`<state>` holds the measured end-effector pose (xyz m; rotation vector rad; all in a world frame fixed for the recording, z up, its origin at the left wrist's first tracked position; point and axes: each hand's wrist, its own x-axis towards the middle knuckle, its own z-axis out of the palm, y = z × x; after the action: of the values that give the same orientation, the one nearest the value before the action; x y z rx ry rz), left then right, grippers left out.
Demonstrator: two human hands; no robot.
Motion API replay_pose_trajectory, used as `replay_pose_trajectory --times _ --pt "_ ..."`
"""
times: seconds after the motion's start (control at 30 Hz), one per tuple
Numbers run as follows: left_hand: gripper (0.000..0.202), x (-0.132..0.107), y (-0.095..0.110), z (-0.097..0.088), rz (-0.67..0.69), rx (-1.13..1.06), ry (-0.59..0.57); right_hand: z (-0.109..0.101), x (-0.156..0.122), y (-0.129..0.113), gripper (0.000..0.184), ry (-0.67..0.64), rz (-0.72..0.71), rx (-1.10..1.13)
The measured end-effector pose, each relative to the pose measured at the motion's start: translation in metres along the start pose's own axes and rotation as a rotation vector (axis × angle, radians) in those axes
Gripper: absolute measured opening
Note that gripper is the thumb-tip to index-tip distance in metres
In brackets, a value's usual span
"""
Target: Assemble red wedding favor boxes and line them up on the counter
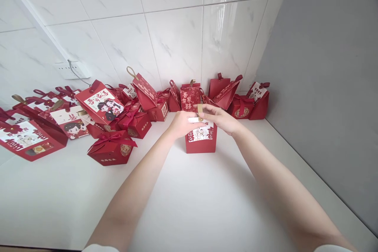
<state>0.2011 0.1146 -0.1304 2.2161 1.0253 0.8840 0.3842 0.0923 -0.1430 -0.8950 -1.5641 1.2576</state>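
Observation:
A red gift box (pixel 201 147) with a white illustrated label stands upright on the white table in front of me. At the left side of its top, my left hand (pixel 180 124) has its fingers closed against the box. My right hand (pixel 223 120) pinches the gold ribbon loop (pixel 200 108) at the top from the right. A small round gold piece shows just below the loop. My fingers partly cover the upper part of the box and its label.
Behind stand several red gift boxes, among them a patterned one (pixel 190 96). A ribbon-tied box (pixel 110 151) sits to the left, and a large windowed box (pixel 32 138) lies farther left. The tiled wall (pixel 174 39) borders the back, a grey panel (pixel 325 86) the right.

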Motion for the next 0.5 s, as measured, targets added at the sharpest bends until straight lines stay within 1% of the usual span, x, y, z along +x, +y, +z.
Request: replay_pose_trajectory --times 0.1,0.27,0.33,0.43,0.47,0.5 --pt "0.032 0.001 -0.001 0.0 -0.007 -0.017 -0.007 0.001 0.0 0.001 0.042 0.004 -0.03 -0.001" --pt "0.035 0.002 -0.006 0.0 -0.029 -0.018 -0.02 0.007 0.003 0.003 0.026 0.084 -0.081 -0.028" --pt "0.037 0.002 -0.005 -0.001 -0.011 -0.013 -0.009 0.01 0.004 0.004 0.023 0.126 -0.099 -0.047" --pt "0.042 0.0 -0.002 -0.002 0.041 -0.024 -0.016 0.012 0.007 0.009 0.024 0.202 -0.147 -0.085" --pt "0.044 0.0 -0.001 -0.001 0.051 -0.03 0.007 0.013 0.008 0.012 0.025 0.242 -0.169 -0.089" --pt "0.044 -0.001 -0.001 0.002 0.054 -0.037 0.061 0.015 0.009 0.015 0.026 0.301 -0.188 -0.088"
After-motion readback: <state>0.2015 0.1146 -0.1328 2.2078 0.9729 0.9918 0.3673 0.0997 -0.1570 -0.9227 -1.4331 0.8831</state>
